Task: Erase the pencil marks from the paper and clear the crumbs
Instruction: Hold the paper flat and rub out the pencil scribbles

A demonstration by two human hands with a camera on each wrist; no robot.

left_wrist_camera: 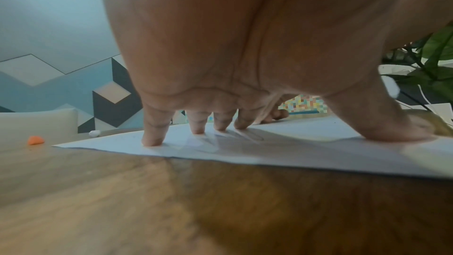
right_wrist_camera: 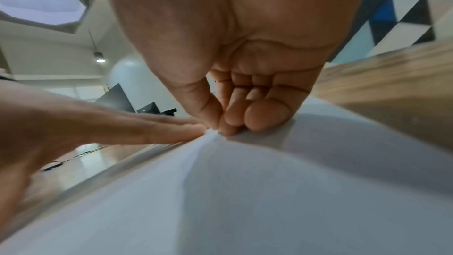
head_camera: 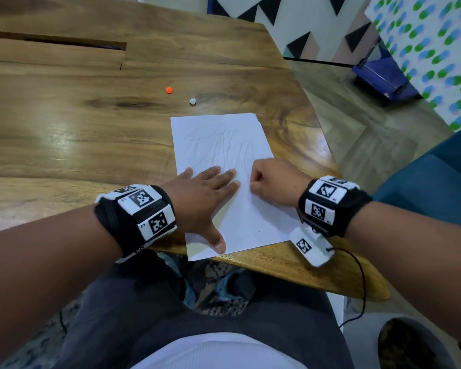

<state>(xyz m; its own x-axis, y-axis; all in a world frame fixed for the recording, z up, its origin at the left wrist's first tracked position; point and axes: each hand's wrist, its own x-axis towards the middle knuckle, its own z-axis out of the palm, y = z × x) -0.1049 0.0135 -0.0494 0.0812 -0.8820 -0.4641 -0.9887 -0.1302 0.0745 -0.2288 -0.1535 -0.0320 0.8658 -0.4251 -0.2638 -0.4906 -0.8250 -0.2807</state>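
A white sheet of paper (head_camera: 250, 217) with faint pencil scribbles (head_camera: 218, 145) lies on the wooden table (head_camera: 91, 129), its near corner over the front edge. My left hand (head_camera: 202, 193) lies flat on the sheet's lower left, fingers spread and pressing down (left_wrist_camera: 153, 135). My right hand (head_camera: 266, 179) is curled just right of the left fingertips. Its thumb and fingers pinch a tiny white eraser (right_wrist_camera: 212, 130) against the paper (right_wrist_camera: 269, 191); the eraser is almost wholly hidden. No crumbs show on the sheet.
A small orange piece (head_camera: 169, 90) and a small white piece (head_camera: 192, 101) lie on the table beyond the paper, also low in the left wrist view (left_wrist_camera: 36, 140) (left_wrist_camera: 94, 133). The table's right edge runs close beside the sheet. A teal seat (head_camera: 437, 182) stands at the right.
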